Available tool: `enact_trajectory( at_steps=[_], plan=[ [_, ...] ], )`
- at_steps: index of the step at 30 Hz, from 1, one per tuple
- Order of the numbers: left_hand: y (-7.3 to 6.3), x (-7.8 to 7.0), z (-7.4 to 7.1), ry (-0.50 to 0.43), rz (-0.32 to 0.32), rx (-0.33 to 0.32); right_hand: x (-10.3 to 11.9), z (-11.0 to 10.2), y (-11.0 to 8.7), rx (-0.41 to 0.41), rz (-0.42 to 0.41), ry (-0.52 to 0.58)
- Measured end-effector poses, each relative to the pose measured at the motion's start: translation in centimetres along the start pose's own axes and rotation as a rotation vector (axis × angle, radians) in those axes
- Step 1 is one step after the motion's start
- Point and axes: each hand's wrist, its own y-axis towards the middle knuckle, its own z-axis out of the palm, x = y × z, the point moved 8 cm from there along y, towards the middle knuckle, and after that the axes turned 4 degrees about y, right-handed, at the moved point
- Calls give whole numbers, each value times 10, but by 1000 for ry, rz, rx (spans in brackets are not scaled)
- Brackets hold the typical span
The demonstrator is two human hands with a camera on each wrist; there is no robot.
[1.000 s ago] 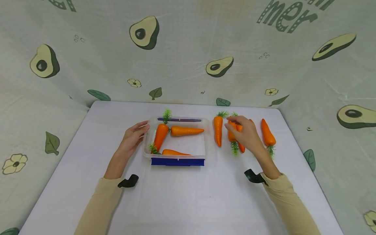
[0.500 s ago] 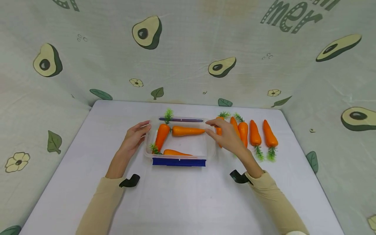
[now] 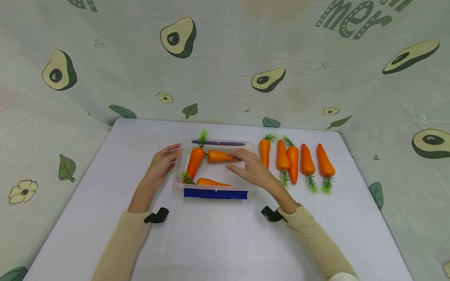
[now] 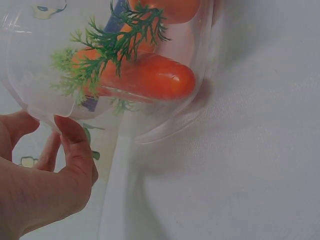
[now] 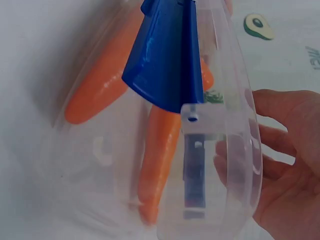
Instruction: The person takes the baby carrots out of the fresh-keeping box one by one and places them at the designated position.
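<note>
A clear plastic box [image 3: 174, 171] with blue latches [image 3: 215, 194] sits on the table. Three toy carrots lie in it: a slanted carrot [image 3: 195, 162] at the left, a sideways carrot [image 3: 218, 156] at the back and another carrot [image 3: 212, 182] along the front wall. My left hand [image 3: 159, 166] grips the box's left rim; its thumb and fingers [image 4: 75, 140] meet at the edge in the left wrist view. My right hand [image 3: 251, 169] reaches in over the right rim, fingers loosely bent, their tips overlapping the back carrot's pointed end. Through the clear wall, the right wrist view shows those fingers [image 5: 272, 140] apart.
Several more carrots with green tops lie to the right of the box, among them a carrot [image 3: 264, 152] closest to it and a carrot [image 3: 325, 160] at the far right. The white table [image 3: 211, 242] meets a patterned cloth backdrop [image 3: 218, 86] behind.
My right hand has moved left, from over the loose carrots, past the box's right rim and into the box. My left hand keeps its place at the left rim.
</note>
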Motion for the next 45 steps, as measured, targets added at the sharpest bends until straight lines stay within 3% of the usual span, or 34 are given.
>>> enact_trajectory(
  at_steps=[13,21,28,35,45],
  plan=[
    [2,1,0,19,-9,-3,1,52,9,280,32,111],
    [1,0,1,19,-7,4,-3,71,15,443,44,172],
    [-1,-1,1,18,-7,-4,-11,83,15,605,89,154],
    [-2,-2,0,14,-2,-5,-10,83,17,620,61,122],
    [-3,-3,1,0,25,25,-12,68,12,516,67,147]
  ],
)
